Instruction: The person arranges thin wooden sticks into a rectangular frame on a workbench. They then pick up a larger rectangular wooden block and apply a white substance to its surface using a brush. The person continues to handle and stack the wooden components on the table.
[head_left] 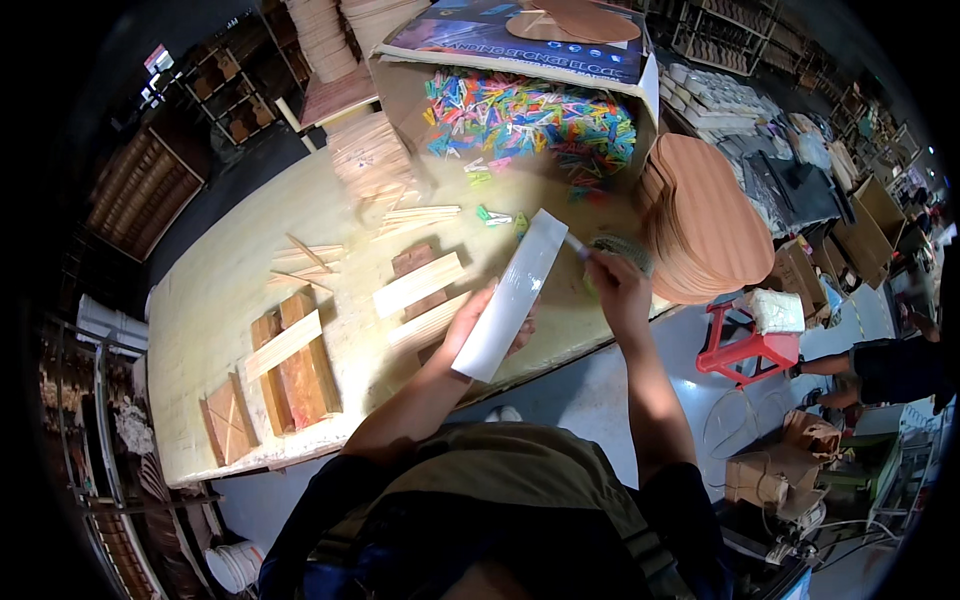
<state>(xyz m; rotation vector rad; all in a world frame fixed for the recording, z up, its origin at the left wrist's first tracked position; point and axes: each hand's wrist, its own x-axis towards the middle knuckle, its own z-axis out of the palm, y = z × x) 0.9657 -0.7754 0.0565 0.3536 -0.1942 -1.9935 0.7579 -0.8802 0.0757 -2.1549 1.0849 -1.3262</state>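
Note:
My left hand (478, 322) grips a long, flat white strip (510, 298) from below, tilted up over the near edge of the table. Shiny wet-looking streaks lie on its upper face. My right hand (618, 285) is closed round a slim pale tool (577, 245), its tip close to the strip's far right edge; I cannot tell its exact kind. Behind the right hand sits a round greenish container (622, 250), partly hidden. Left of the strip, a pale wooden strip (420, 284) rests across brown wooden blocks. A few green and white clothespins (492, 216) lie beyond the strip.
A cardboard box (400, 100) full of colourful clothespins stands at the back. Stacked guitar-shaped wooden plates (710, 215) are at the right. Thin wood sticks (420, 218) and wooden blocks (300, 360) lie leftward on the table (210, 310). A red stool (745, 345) stands beyond its right edge.

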